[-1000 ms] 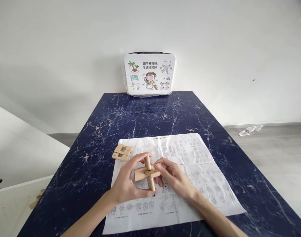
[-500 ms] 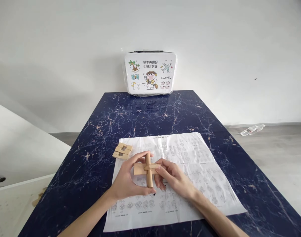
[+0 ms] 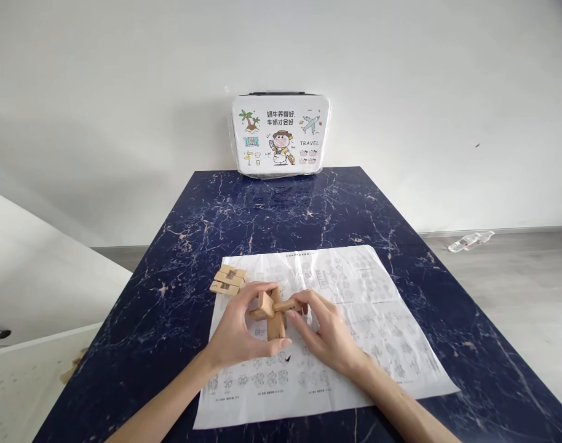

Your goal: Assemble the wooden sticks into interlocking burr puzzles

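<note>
Between my two hands is a wooden interlocking puzzle (image 3: 276,323), its pieces crossed through one another, held just over the printed sheet. My left hand (image 3: 241,329) grips it from the left, thumb at the lower end and fingers at the upper end of one piece. From the right, my right hand (image 3: 324,329) pinches the end of a piece that points right and bears a dark mark. Several loose notched wooden pieces (image 3: 228,280) lie side by side at the sheet's upper left corner, beyond my left hand.
The creased instruction sheet (image 3: 368,375), with rows of small diagrams, lies on the dark blue marbled table (image 3: 281,227). A white cartoon-printed case (image 3: 281,135) stands at the far edge against the wall. A clear plastic object (image 3: 471,241) is on the floor at right.
The puzzle has been turned in my hands, so a block end now faces up towards me. My right hand's fingers have shifted on the right-hand piece. The loose pieces stay put.
</note>
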The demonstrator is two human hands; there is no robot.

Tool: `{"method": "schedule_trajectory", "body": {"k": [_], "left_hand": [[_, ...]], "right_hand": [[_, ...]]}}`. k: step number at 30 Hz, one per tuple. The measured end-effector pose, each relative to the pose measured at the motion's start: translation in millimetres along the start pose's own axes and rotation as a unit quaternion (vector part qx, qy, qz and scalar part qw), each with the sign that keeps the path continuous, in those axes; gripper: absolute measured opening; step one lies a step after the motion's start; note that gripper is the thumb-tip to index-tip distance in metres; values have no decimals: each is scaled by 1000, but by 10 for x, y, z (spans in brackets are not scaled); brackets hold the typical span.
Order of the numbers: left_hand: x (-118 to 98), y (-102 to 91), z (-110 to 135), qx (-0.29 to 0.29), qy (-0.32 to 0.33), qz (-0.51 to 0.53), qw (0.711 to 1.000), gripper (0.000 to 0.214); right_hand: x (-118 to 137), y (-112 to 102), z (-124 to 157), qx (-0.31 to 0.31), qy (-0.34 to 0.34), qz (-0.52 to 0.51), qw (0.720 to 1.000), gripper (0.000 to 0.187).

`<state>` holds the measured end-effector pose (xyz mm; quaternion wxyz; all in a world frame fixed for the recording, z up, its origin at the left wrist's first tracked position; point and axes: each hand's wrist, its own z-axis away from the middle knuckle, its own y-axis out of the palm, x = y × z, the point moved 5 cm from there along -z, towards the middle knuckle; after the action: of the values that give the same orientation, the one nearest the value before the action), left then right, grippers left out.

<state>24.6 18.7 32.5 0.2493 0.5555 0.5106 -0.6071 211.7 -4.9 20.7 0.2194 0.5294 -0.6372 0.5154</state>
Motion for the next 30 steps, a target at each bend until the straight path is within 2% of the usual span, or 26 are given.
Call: {"method": "schedule_trajectory", "body": {"k": [5, 9, 16, 25, 30], "left_hand": [[58, 9, 14, 0, -16, -69, 997, 79], [41, 20, 18, 3, 7, -125, 992, 85], [19, 8, -3, 20, 34, -145, 989, 83], [40, -8, -10, 26, 50, -137, 989, 86], [11, -19, -13, 19, 61, -138, 988, 88]], "right_hand": [[-117, 8, 8, 63, 56, -20, 996, 16], [-87, -67, -16, 84, 24, 22, 996, 18], [-59, -86, 5, 66, -61, 105, 990, 18], [-35, -46, 38, 20, -66, 115, 991, 14], [-17, -56, 37, 40, -62, 80, 994, 16]]}}
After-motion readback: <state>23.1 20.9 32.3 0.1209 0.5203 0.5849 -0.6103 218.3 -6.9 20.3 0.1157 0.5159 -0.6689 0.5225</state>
